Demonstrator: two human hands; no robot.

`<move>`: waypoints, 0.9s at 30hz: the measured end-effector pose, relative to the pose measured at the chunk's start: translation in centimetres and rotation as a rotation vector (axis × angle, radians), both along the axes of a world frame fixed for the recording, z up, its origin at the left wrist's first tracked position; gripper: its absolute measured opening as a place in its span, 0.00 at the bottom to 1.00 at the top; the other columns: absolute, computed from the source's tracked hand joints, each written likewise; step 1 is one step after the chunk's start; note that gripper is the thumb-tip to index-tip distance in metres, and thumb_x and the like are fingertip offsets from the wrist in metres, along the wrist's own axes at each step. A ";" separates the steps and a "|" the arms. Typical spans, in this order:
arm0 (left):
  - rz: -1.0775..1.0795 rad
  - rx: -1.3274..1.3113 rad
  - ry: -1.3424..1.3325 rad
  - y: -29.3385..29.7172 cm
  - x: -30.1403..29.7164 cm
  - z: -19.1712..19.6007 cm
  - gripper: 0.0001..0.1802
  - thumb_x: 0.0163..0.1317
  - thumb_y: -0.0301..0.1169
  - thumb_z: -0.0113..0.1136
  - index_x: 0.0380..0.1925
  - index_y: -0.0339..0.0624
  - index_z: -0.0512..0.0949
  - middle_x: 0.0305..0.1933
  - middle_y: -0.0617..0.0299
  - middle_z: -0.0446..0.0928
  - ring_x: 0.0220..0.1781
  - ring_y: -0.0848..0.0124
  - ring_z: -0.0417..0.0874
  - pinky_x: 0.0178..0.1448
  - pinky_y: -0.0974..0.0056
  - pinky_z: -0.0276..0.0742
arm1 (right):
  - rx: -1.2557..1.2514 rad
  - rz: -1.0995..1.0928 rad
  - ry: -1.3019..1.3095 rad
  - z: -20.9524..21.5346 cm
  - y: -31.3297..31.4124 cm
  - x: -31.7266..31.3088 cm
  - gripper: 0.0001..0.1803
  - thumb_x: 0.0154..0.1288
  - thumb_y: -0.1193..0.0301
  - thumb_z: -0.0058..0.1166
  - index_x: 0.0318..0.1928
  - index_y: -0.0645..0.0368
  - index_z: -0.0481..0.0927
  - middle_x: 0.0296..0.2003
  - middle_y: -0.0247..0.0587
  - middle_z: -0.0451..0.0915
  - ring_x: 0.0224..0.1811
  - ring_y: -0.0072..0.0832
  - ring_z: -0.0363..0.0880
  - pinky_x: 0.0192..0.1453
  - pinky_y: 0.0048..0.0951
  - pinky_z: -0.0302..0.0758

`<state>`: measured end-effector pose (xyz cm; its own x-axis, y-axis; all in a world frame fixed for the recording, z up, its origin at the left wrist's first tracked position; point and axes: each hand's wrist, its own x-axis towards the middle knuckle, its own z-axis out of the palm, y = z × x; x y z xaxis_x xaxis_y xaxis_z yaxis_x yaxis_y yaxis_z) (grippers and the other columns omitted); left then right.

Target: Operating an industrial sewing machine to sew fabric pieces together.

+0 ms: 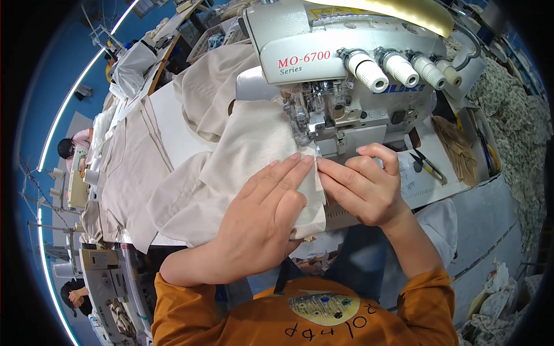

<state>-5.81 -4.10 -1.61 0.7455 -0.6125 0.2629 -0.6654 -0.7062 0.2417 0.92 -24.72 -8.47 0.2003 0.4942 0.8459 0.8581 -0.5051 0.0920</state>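
A beige piece of cloth [254, 144] lies under the presser foot [303, 130] of a white overlock sewing machine [300, 43]. My left hand [259, 213] rests flat on this cloth, its fingers stretched toward the foot and the thumb bent. Just right of those fingertips, my right hand [366, 187] pinches the cloth's right edge between thumb and forefinger, the other fingers curled. Both hands are close in front of the needle area. What lies beneath my left palm is hidden.
Thread snips [430, 167] lie right of the machine, near a tool box [482, 138] and brown cloth [456, 144]. More beige pieces [130, 167] cover the table's left side. A patterned fabric heap [513, 104] stands far right. Other people [78, 147] work at machines on the left.
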 end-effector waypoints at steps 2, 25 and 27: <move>0.000 0.002 0.000 0.0 0.1 0.1 0.24 0.40 0.29 0.70 0.37 0.35 0.69 0.68 0.37 0.66 0.70 0.44 0.67 0.73 0.46 0.62 | 0.008 0.002 0.008 0.0 0.0 -0.1 0.08 0.55 0.71 0.57 0.35 0.55 0.85 0.42 0.29 0.85 0.34 0.20 0.76 0.56 0.32 0.71; 0.007 0.122 0.039 -0.4 0.1 1.0 0.21 0.43 0.32 0.70 0.33 0.35 0.70 0.69 0.44 0.68 0.70 0.45 0.68 0.71 0.47 0.65 | 1.062 0.457 1.618 -2.7 2.2 -6.7 0.21 0.65 0.77 0.62 0.57 0.65 0.74 0.35 0.37 0.84 0.28 0.11 0.74 0.32 0.15 0.72; 0.005 0.126 0.034 -0.6 0.0 1.1 0.21 0.43 0.32 0.69 0.33 0.35 0.70 0.69 0.44 0.68 0.70 0.45 0.68 0.71 0.46 0.64 | 0.883 0.331 1.544 -2.5 1.9 -7.2 0.17 0.64 0.77 0.63 0.53 0.65 0.77 0.35 0.35 0.83 0.26 0.11 0.73 0.31 0.16 0.71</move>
<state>-5.78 -4.71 -0.53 0.7555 -0.6355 0.1592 -0.6551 -0.7354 0.1732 -6.27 -22.78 -10.98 0.9733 0.2285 0.0212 -0.0335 0.2330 -0.9719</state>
